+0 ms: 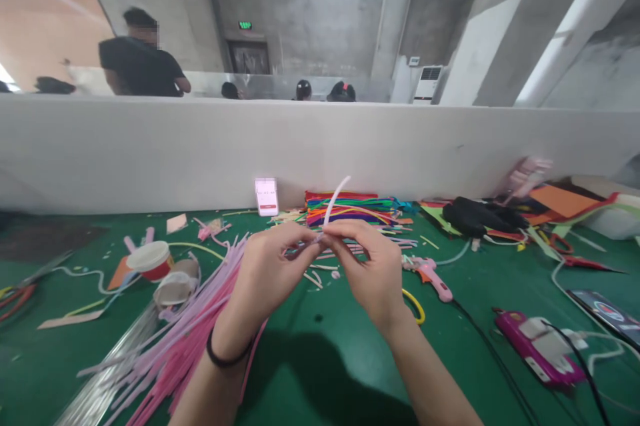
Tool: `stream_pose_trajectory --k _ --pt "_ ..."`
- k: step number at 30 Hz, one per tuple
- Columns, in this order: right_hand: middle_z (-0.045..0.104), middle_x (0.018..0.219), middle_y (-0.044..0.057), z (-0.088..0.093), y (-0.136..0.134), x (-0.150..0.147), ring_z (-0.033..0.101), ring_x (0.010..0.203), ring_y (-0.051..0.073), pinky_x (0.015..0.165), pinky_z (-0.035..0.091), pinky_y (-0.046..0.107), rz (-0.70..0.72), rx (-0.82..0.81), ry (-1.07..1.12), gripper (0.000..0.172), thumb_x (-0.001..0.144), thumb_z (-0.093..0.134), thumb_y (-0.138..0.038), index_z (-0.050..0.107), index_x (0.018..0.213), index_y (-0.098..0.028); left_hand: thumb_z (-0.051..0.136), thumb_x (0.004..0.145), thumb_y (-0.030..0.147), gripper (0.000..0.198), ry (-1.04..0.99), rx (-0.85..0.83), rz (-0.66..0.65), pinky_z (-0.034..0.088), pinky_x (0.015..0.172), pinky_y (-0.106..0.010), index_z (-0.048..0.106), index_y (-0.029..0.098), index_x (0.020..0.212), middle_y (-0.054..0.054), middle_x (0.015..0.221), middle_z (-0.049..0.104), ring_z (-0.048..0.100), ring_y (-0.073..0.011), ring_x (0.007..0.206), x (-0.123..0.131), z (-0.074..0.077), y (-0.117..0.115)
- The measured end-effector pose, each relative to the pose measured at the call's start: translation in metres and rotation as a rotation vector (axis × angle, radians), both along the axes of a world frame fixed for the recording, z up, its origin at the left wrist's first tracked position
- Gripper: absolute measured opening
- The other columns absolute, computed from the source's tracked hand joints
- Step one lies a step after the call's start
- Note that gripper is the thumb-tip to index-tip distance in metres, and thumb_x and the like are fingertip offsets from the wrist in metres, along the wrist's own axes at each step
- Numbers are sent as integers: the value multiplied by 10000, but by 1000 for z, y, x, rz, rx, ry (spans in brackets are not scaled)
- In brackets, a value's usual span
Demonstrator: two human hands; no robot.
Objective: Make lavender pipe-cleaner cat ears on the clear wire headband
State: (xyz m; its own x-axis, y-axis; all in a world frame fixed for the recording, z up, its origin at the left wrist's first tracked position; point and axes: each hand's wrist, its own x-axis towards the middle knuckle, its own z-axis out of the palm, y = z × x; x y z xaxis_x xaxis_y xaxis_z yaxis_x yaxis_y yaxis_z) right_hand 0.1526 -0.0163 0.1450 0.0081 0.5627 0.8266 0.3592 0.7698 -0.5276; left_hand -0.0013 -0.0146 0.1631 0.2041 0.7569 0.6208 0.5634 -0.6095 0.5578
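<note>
Both my hands meet above the middle of the green table. My left hand (277, 266) is closed, thumb and forefinger pinching the lower end of a pale lilac pipe cleaner (335, 201). Right beside it, my right hand (367, 266) pinches the same pipe cleaner, whose free end curves upward. The fingertips almost touch and hide the part between them. Under my left forearm lies a spread bundle of pink and lilac pipe cleaners (200, 333). Behind my hands is a pile of multicoloured pipe cleaners (350, 206).
A pink glue gun (435, 279) with a black cord lies right of my hands. Further right is a magenta power strip (537, 349) and red-handled scissors (590, 264). A phone (267, 198) leans on the white partition (200, 153). Left stands a lidded tub (150, 259). People are beyond the partition.
</note>
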Motion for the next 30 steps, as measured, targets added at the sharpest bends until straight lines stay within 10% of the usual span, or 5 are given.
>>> stream_pose_trajectory --k 9,30 --pt "712 906 -1 7 3 16 646 895 148 809 535 319 253 -101 -3 124 833 660 -190 696 941 -238 632 817 161 82 9 267 -20 485 654 -254 684 211 856 -12 803 688 630 -136 737 3 -6 -5" --pt "691 967 35 1 8 36 628 933 164 867 533 361 42 207 -335 141 839 645 -163 675 968 -213 607 851 189 81 215 403 0 488 633 -257 684 189 876 -25 790 696 636 -141 717 6 -9 -4"
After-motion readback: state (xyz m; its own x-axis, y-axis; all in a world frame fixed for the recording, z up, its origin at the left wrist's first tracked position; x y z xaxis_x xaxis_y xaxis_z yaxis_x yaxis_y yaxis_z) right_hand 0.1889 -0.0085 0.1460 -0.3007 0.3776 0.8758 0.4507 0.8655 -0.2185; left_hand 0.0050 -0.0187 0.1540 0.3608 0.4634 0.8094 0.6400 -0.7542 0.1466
